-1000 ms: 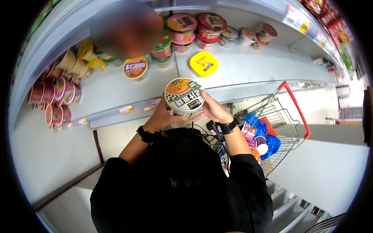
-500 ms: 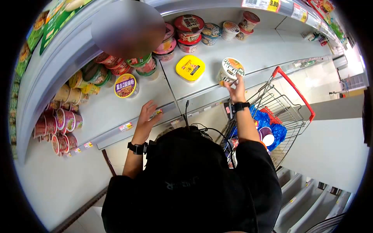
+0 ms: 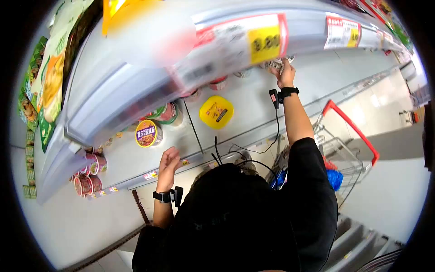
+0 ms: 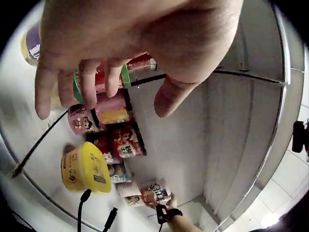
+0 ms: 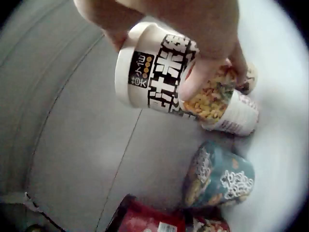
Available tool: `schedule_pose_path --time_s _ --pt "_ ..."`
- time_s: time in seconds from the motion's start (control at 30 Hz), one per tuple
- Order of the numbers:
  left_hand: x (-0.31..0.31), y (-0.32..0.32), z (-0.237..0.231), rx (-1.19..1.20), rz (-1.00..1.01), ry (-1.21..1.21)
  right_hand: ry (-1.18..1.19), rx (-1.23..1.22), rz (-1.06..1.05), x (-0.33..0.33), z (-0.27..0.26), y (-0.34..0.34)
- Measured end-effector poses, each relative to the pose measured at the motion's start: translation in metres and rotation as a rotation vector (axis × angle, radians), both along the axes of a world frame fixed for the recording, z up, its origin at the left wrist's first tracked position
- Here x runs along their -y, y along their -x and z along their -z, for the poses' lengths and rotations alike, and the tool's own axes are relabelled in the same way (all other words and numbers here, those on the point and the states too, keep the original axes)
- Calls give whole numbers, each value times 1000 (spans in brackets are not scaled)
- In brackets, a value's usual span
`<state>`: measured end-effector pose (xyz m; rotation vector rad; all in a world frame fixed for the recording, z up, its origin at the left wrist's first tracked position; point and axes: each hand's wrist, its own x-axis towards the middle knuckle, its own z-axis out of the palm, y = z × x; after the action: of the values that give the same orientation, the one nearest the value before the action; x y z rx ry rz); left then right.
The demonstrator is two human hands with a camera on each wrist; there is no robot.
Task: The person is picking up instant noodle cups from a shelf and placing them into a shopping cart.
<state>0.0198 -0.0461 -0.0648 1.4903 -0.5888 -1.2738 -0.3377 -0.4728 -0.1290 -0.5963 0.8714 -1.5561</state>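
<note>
The right hand [image 3: 286, 75] reaches far into the shelf and grips a white tub with black lettering [image 5: 166, 72], its thumb lying against the printed side. In the head view most of that tub is hidden behind the upper shelf edge. Against it in the right wrist view stands a smaller white cup [image 5: 240, 115]. The left hand [image 3: 168, 164] hovers near the front edge of the shelf with relaxed fingers, holding nothing. Nearest to it are a purple-and-yellow tub [image 3: 148, 133] and a yellow square tub [image 3: 216, 112], both standing on the shelf.
An upper shelf edge with price tags [image 3: 265, 41] crosses above the tubs. A teal tub [image 5: 219, 175] and a red one [image 5: 145, 218] stand near the right hand. At the right is a shopping cart with a red handle [image 3: 352, 130]. Thin cables hang before the body.
The white tub went from between both hands over the shelf's front to its back, in the right hand. The left hand let go and moved left. The head view has shifted closer to the upper shelf.
</note>
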Motion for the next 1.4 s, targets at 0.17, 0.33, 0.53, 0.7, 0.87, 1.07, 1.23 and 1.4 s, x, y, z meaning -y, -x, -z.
schedule_pose_path --time_s 0.17,0.33,0.53,0.7,0.87,1.07,1.23,1.4 --pt "13 40 1 -55 -176 -29 -27 67 -36 72 5 -16" --pt "17 54 -14 -44 -223 -56 -88 129 -47 59 18 -24" --pt "40 58 -5 -70 -1 -59 -146 104 -21 -82 22 13" --pt "67 72 -2 -130 393 -120 -263 -13 625 -259 36 100" --pt "71 72 10 -147 715 -161 -533 -277 1235 -466 82 174" --pt "47 73 3 -159 916 -172 -1226 -618 1443 -669 100 171" --pt "29 84 -1 -184 922 -174 -1052 -784 1098 -667 103 194" --pt "14 90 -11 -172 852 -154 -802 -511 927 -655 133 223"
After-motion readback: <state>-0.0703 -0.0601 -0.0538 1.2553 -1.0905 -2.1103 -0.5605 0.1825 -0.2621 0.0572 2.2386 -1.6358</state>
